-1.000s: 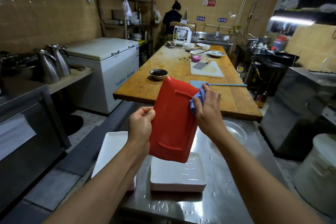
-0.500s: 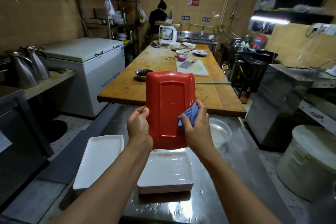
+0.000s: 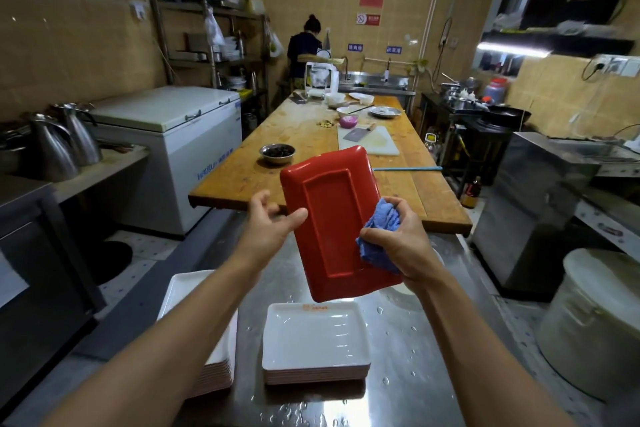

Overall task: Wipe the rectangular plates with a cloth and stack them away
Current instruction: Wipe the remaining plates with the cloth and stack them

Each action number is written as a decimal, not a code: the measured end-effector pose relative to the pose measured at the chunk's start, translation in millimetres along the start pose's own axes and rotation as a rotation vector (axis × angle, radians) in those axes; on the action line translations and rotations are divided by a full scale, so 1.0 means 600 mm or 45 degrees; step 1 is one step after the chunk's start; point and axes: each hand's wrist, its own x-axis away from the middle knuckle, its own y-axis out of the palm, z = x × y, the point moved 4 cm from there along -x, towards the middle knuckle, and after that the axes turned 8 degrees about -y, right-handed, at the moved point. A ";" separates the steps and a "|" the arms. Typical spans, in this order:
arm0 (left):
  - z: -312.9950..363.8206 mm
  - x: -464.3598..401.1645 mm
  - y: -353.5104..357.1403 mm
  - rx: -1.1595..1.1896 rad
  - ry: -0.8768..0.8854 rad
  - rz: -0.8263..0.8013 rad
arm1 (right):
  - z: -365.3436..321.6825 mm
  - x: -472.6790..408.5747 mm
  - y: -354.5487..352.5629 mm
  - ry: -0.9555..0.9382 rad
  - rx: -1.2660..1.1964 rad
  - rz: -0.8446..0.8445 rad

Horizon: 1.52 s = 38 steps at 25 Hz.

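Note:
A red rectangular plate (image 3: 334, 218) is held up in front of me with its underside facing me, tilted with its top leaning left. My left hand (image 3: 272, 224) holds its left edge, thumb on the underside and fingers behind. My right hand (image 3: 398, 243) grips a crumpled blue cloth (image 3: 381, 230) against the plate's lower right edge. Below, on the wet steel counter (image 3: 408, 350), sits a stack of white rectangular plates (image 3: 315, 343). A second, taller stack of white plates (image 3: 218, 364) stands to its left, partly hidden by my left forearm.
A long wooden table (image 3: 311, 163) runs ahead with a metal bowl (image 3: 277, 152), cutting board and cleaver (image 3: 367, 139). A person (image 3: 304, 45) works at the far end. A white freezer (image 3: 180, 135) stands left; a large lidded pot (image 3: 595, 322) stands right.
The plate has tilted from upright to leaning left and sits a bit lower. My right hand with the cloth slid down along the plate's right edge. My left hand's fingers loosened.

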 end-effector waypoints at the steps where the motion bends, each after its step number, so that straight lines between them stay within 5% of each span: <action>1: 0.023 -0.007 -0.011 -0.152 0.114 0.065 | -0.003 -0.001 0.000 -0.005 0.030 -0.061; 3: 0.070 -0.021 -0.020 -0.457 0.296 0.075 | -0.007 0.001 0.003 -0.006 0.056 -0.188; 6: 0.091 -0.037 -0.002 -0.647 0.271 -0.236 | -0.007 0.001 0.010 0.010 0.098 -0.334; 14: 0.069 -0.037 -0.015 -0.405 0.202 -0.320 | -0.021 -0.006 0.019 -0.227 0.380 -0.478; 26: 0.025 -0.003 -0.034 -0.030 0.018 -0.163 | -0.049 -0.017 0.098 -0.828 1.131 -0.217; 30: 0.003 -0.004 -0.069 0.129 -0.104 -0.075 | -0.011 -0.010 0.046 -0.732 1.237 -0.204; 38: -0.028 -0.005 -0.042 0.475 -0.382 0.010 | -0.003 -0.035 0.036 -0.422 0.897 0.056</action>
